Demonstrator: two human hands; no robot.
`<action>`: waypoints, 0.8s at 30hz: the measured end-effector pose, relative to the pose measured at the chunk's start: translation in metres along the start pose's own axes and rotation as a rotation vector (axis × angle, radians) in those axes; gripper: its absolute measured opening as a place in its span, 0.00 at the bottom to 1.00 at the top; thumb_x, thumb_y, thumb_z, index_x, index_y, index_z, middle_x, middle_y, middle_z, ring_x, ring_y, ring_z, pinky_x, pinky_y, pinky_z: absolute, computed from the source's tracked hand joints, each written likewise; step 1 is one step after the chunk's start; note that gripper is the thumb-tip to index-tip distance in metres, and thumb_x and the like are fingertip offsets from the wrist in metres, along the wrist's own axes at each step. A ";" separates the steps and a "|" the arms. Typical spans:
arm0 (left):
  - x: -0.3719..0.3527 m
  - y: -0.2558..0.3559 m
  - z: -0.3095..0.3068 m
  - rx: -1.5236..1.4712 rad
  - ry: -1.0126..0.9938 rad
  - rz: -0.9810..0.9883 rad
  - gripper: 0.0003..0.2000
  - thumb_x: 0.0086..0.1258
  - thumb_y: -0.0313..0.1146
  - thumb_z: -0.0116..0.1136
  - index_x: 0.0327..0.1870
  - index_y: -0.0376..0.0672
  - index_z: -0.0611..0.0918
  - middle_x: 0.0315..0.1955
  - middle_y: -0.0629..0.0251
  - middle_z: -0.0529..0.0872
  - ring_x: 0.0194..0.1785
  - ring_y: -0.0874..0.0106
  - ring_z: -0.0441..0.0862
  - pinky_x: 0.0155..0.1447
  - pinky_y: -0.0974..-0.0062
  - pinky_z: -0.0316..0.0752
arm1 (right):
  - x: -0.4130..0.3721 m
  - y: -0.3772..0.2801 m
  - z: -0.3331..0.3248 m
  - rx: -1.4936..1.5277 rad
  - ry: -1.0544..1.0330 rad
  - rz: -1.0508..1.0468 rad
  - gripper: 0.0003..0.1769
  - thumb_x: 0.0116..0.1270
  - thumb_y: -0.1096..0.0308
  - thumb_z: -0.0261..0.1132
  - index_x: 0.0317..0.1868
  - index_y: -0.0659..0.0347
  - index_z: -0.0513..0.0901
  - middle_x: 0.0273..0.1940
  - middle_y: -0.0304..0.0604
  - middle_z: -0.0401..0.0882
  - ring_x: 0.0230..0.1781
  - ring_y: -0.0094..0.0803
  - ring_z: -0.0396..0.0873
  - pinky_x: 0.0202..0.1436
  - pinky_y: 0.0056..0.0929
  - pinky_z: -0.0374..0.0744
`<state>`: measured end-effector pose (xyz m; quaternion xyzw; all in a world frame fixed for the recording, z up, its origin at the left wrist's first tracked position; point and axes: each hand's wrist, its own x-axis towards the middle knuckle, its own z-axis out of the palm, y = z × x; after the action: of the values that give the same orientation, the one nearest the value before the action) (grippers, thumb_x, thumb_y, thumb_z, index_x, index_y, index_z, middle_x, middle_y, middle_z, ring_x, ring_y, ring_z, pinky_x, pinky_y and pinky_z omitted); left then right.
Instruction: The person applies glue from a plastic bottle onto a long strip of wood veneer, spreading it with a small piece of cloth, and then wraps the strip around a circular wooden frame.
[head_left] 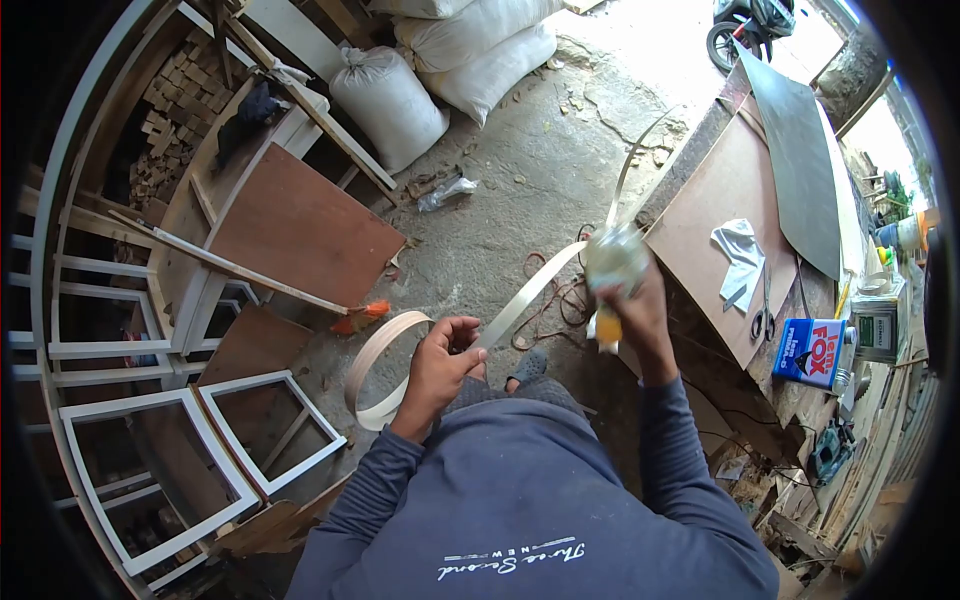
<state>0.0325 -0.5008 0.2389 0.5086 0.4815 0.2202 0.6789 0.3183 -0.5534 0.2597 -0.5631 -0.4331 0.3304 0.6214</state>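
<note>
Head view: the person stands at the centre, both forearms raised over a concrete floor.

1. Strip (520, 300): a thin, pale band at frame centre. Its long axis runs diagonally from lower left to upper right. The lower end curls into an open loop left of the left hand. The upper end passes the bottle and arcs on toward the upper right of the frame, over the table edge.
2. Left hand (445, 365): just left of centre. The fingers are curled narrow and pinch the strip where the loop meets the straight run.
3. Right hand (640, 315): right of centre, higher than the left hand. The fingers are closed around a bottle (615, 262), which is blurred. The yellow end (607, 328) of the bottle points down. The bottle body meets the strip; exact contact cannot be told.
4. Table (720, 190): along the right side. It bears a white cloth (740, 250), scissors (763, 310) and a blue can (812, 352).
5. Surroundings: white frames (150, 470) lie at lower left, a brown board (305, 230) leans at upper left, and sacks (470, 50) lie at top centre.
</note>
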 end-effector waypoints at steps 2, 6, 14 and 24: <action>0.018 -0.008 0.004 -0.088 0.038 0.024 0.16 0.65 0.21 0.68 0.53 0.37 0.80 0.43 0.65 0.84 0.46 0.76 0.82 0.53 0.77 0.79 | -0.012 -0.013 0.008 -0.205 -0.274 0.051 0.36 0.56 0.53 0.82 0.58 0.66 0.78 0.49 0.45 0.84 0.49 0.30 0.82 0.55 0.32 0.81; 0.046 -0.021 0.020 -0.181 -0.048 0.026 0.11 0.69 0.21 0.63 0.51 0.39 0.80 0.43 0.67 0.84 0.47 0.78 0.81 0.53 0.79 0.78 | -0.029 -0.003 0.033 -0.104 -0.690 0.298 0.42 0.51 0.65 0.82 0.66 0.65 0.75 0.53 0.45 0.84 0.51 0.29 0.81 0.58 0.32 0.78; 0.069 -0.003 0.025 -0.135 -0.005 0.203 0.18 0.70 0.16 0.55 0.60 0.38 0.74 0.52 0.63 0.80 0.53 0.75 0.79 0.59 0.76 0.76 | -0.014 -0.009 0.047 -0.259 -0.603 0.215 0.46 0.48 0.57 0.81 0.68 0.63 0.76 0.50 0.53 0.87 0.52 0.36 0.87 0.58 0.33 0.80; 0.037 0.070 -0.052 1.207 0.654 0.624 0.31 0.70 0.25 0.57 0.75 0.39 0.62 0.71 0.48 0.65 0.69 0.55 0.72 0.72 0.59 0.68 | 0.015 0.013 0.047 -0.343 -0.279 -0.096 0.42 0.47 0.58 0.83 0.63 0.65 0.80 0.46 0.52 0.89 0.47 0.38 0.89 0.53 0.33 0.83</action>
<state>0.0159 -0.4201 0.2849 0.8139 0.5290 0.2400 0.0109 0.2820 -0.5187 0.2490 -0.5881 -0.5908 0.2967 0.4658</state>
